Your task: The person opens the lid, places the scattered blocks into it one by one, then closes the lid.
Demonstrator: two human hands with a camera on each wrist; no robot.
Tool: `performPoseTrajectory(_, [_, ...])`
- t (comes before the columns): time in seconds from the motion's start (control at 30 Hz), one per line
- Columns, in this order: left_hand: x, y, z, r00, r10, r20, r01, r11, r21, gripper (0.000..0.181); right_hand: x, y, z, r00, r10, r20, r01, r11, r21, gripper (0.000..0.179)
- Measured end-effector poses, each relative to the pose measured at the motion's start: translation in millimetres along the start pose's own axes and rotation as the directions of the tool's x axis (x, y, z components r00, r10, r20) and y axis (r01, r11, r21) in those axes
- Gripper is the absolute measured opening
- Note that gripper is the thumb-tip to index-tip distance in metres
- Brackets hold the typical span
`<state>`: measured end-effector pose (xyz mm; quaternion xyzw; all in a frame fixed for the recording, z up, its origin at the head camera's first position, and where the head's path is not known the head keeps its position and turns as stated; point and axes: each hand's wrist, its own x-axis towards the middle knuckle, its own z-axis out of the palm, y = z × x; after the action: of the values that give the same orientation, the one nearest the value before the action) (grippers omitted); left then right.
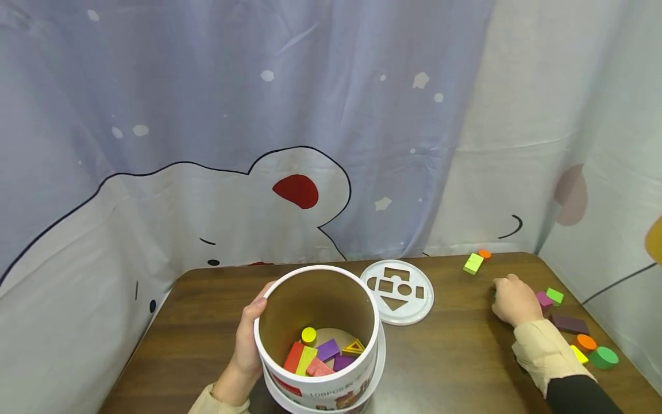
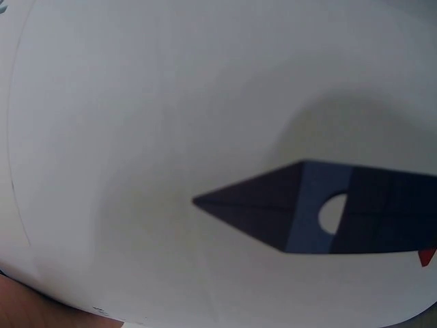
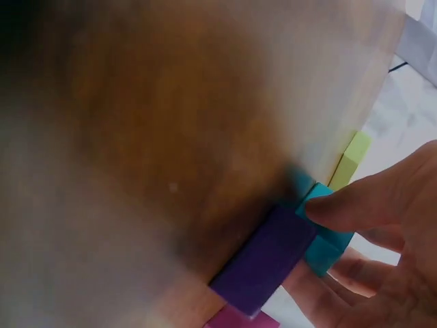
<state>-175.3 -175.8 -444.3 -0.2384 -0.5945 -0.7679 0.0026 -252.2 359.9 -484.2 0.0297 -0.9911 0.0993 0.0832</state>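
Observation:
My left hand grips the left side of a white round bucket, thumb at its rim. Several coloured toy blocks lie inside, among them a yellow cylinder and a red block. The left wrist view is filled by the bucket's white wall with a dark printed shape. At the right, my right hand reaches down to the table. In the right wrist view its thumb and fingers pinch a teal block. A purple block touches it; whether that is held too, I cannot tell.
A white lid with cut-out shapes lies behind the bucket. Far right are a lime block, an orange disc, a green block, a dark plum block and a green cylinder. A curtain hangs behind the table.

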Motion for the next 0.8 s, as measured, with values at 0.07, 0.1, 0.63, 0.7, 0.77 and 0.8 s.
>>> performPoseTrajectory(0.07, [0.3, -0.5, 0.1, 1.000, 0.000, -0.001, 0.000, 1.000, 0.000, 0.058, -2.1, -1, 2, 1.000, -0.003, -0.016, 0.003, 1.000, -0.001, 0.041])
performPoseTrajectory(0.1, [0.4, -0.7, 0.0, 1.000, -0.001, -0.002, 0.001, 1.000, -0.001, 0.058, -3.1, -2, 2, 1.000, -0.004, -0.019, 0.004, 1.000, 0.003, 0.040])
performPoseTrajectory(0.63, [-2.5, 2.8, 1.3, 1.000, -0.019, -0.010, 0.019, 1.000, -0.014, 0.058, -12.6, -107, -69, 0.956, -0.171, -0.237, 0.227, 0.945, 0.236, 0.023])
performPoseTrajectory(0.7, [-2.4, 5.4, 3.3, 1.000, -0.015, -0.005, 0.015, 1.000, -0.010, 0.058, -15.8, -125, -80, 0.930, -0.215, -0.299, 0.290, 0.928, 0.235, 0.024])
performPoseTrajectory(0.77, [-2.3, 8.8, 6.0, 1.000, -0.001, -0.003, 0.001, 1.000, -0.006, 0.057, -19.7, -142, -91, 0.903, -0.251, -0.347, 0.345, 0.908, 0.240, 0.027])
performPoseTrajectory(0.8, [-2.1, 10.5, 7.1, 1.000, 0.009, 0.004, -0.009, 1.000, -0.001, 0.057, -21.7, -150, -95, 0.890, -0.268, -0.370, 0.370, 0.897, 0.241, 0.027])
